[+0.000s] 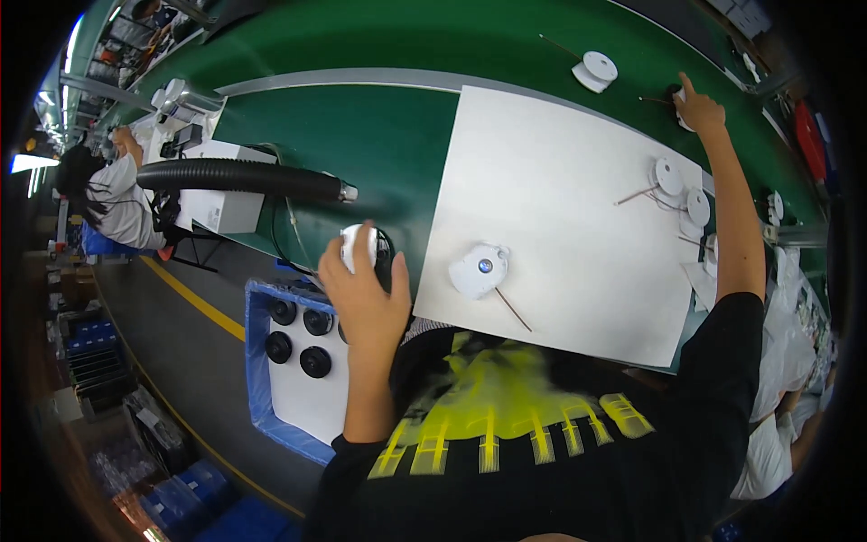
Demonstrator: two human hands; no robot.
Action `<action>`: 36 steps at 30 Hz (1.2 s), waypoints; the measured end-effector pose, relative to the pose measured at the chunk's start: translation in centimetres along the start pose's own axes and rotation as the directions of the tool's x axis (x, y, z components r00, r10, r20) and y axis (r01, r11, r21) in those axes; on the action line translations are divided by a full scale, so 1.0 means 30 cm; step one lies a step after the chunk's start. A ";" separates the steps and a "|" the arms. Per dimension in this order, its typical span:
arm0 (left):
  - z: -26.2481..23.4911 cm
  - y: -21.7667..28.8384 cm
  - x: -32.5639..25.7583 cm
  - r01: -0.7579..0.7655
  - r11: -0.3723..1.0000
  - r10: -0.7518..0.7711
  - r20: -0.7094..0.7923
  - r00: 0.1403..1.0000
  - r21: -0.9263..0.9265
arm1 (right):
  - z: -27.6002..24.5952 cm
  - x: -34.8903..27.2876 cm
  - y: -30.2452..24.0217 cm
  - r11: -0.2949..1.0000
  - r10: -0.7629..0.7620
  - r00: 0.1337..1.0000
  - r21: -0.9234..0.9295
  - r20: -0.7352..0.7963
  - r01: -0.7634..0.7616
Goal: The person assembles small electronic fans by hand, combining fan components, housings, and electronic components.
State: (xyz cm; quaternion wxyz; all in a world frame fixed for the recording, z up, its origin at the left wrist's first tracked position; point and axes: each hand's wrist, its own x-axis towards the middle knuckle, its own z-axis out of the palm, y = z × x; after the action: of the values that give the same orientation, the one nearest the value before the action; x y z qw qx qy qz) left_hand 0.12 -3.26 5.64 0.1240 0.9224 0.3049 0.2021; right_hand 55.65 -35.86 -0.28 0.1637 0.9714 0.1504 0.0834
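The white-and-black unit (359, 246) sits in my left hand (364, 294), fingers curled loosely round it. My right hand (702, 110), index stretched out, is at a far wired piece (684, 120) (whether gripped, I cannot tell). Between my hands a white housing (477, 273) lies on the sheet (560, 217). Work looks partway: black round parts (315, 362) fill some of the bin (260, 388) beside my left wrist; white pieces (667, 178) near my right forearm seem unfinished.
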 end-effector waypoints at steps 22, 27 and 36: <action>0.055 -0.339 -0.060 0.445 -0.468 -0.161 0.569 0.806 -0.763 | -0.421 -0.433 -0.506 0.040 -0.292 0.940 0.979 -0.179 0.199; 0.161 -0.335 -0.071 0.385 -0.898 0.221 0.538 0.813 -0.213 | -0.478 -0.780 -0.484 -0.325 -0.345 0.932 0.946 -0.108 -0.010; 0.243 -0.073 0.213 0.319 -0.948 0.288 0.419 0.861 -0.003 | -0.503 -1.000 -0.584 -0.811 -0.400 0.915 0.488 -0.060 -0.322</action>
State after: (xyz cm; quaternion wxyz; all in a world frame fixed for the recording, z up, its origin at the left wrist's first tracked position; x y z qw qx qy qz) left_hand 6.95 1.61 0.28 0.9844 -0.1188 -0.0080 0.1298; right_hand 19.60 -25.24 4.41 -0.8462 0.3935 0.1622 -0.3205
